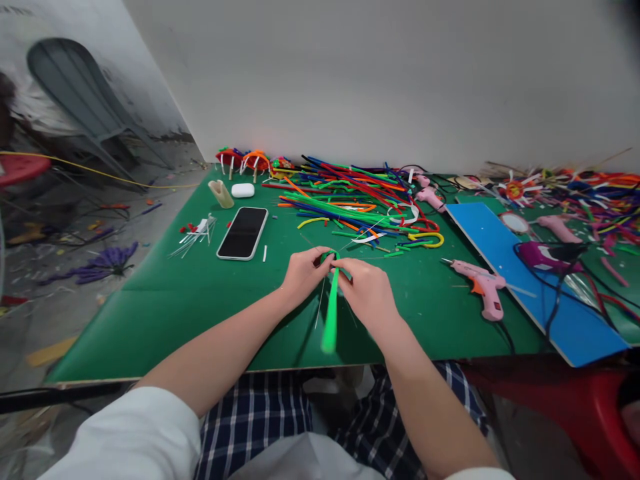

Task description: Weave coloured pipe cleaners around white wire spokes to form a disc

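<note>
A bright green pipe cleaner [331, 313] runs from between my hands toward the table's front edge, its near end pointing at me. My left hand [306, 270] is closed in a pinch at its far end, where a small green coil [329, 255] shows. From the other side, my right hand [367, 287] pinches the same pipe cleaner just below the coil. Thin pale wires or sticks [320, 303] stick out under the hands. Fingers hide part of the coil.
Many coloured pipe cleaners [345, 200] lie piled behind my hands. A phone [243, 233] and a white earbud case [243, 191] are at left. To the right are a pink glue gun [480, 283] with its cord and a blue board [525, 280].
</note>
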The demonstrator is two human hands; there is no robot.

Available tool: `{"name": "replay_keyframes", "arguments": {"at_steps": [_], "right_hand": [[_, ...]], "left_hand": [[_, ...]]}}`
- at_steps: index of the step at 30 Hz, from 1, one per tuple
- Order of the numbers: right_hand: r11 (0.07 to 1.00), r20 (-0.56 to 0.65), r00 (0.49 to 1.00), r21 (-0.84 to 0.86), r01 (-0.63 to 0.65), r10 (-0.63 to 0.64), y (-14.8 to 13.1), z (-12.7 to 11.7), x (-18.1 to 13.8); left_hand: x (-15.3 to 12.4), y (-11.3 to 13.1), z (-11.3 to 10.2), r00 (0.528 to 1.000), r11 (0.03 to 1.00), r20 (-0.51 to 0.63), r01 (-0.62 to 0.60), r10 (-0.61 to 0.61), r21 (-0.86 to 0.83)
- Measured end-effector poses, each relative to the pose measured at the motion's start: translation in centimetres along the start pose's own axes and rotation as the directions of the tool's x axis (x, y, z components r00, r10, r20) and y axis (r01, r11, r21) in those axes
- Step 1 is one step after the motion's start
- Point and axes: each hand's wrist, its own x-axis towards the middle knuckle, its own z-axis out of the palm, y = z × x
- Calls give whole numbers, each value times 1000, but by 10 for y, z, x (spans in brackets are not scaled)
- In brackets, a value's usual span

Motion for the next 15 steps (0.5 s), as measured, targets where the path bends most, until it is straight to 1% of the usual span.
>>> {"name": "replay_keyframes", "arguments": {"at_steps": [2,4,8,11,15], "right_hand": [[1000,-18,1000,27,-6,6,-1,1,-1],[999,-37,999,15,-33,33,-2,1,-2],[996,-22,996,8,-90,90,-5,2,-3],[991,8,994,81,-109,109,-4,3,-1],[966,40,992,229,-122,116,-2,2,1]], "left_hand": [[0,0,0,1000,1000,-6,-4,4,9],[0,0,0,1000,999,-14,-23,23,30],[0,-1,0,999,998,-15,-39,39,52],[0,-2,1,999,998,-15,-38,39,57],[0,-3,1,998,997,-30,-44,46,68]]}}
